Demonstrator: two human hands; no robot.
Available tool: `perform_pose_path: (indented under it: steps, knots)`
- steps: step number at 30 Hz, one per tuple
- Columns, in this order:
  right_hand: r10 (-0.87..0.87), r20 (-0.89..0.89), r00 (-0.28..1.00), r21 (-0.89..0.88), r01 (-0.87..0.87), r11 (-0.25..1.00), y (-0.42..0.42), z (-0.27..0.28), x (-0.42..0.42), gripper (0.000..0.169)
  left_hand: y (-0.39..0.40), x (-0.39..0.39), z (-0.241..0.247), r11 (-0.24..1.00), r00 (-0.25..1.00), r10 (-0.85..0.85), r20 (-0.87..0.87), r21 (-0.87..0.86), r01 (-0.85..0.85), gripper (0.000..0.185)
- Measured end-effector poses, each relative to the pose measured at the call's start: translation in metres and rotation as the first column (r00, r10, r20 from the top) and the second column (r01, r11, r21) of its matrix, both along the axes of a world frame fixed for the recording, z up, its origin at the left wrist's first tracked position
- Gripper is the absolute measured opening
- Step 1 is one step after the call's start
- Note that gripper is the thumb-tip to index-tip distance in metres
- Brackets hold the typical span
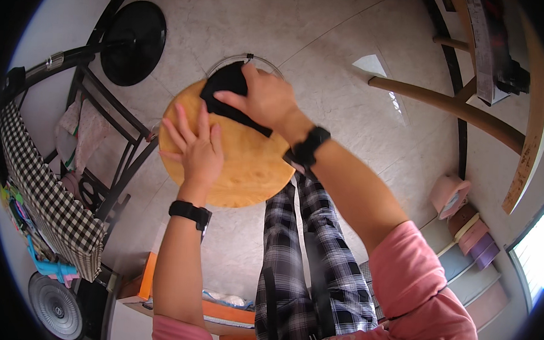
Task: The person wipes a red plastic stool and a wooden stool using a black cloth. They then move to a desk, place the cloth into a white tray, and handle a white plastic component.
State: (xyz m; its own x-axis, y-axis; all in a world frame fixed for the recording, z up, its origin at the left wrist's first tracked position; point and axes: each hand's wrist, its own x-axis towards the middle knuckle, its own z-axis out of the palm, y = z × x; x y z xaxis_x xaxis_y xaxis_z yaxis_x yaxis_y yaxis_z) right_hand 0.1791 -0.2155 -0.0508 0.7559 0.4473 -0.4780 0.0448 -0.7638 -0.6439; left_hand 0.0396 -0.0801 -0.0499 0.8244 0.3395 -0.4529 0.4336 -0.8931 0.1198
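Note:
A round wooden stool seat (239, 173) lies below my hands, with a metal ring of its frame showing past the far edge. My left hand (202, 155) rests on the left part of the wood, fingers spread, holding nothing. My right hand (269, 98) grips a black cloth (225, 91) at the far side of the seat, thumb on top of it. The cloth lies partly folded over the wood, and its far corner reaches the rim. The fingertips of my left hand are close to the cloth's near left edge.
A black round base (133, 42) stands on the tiled floor at the far left. A dark metal rack (117, 120) with a checked cloth (49, 190) is at left. Curved wooden legs (455, 108) reach in from the right. Storage boxes (474, 236) and a fan (57, 306) stand lower down.

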Motion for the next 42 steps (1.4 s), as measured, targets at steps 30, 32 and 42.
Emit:
perform_pose_path:
  steps: [30, 32, 42]
  knots:
    - [-0.583, -0.126, 0.803, 0.257, 0.594, 0.762, -0.093, 0.034, -0.287, 0.046, -0.003, 0.005, 0.01, 1.0, 0.996, 0.026, 0.083, -0.018, -0.025, 0.062]
    - [-0.759, -0.386, 0.524, 0.113, 0.844, 0.525, -0.094, 0.027, -0.298, 0.037, 0.008, -0.001, 0.004, 0.994, 0.956, 0.048, 0.29, 0.077, -0.073, 0.082]
    - [-0.838, -0.453, 0.305, 0.204, 0.95, 0.236, -0.037, 0.0, -0.249, 0.053, 0.05, 0.011, 0.017, 0.903, 0.933, 0.355, 0.065, -0.281, -0.324, 0.091]
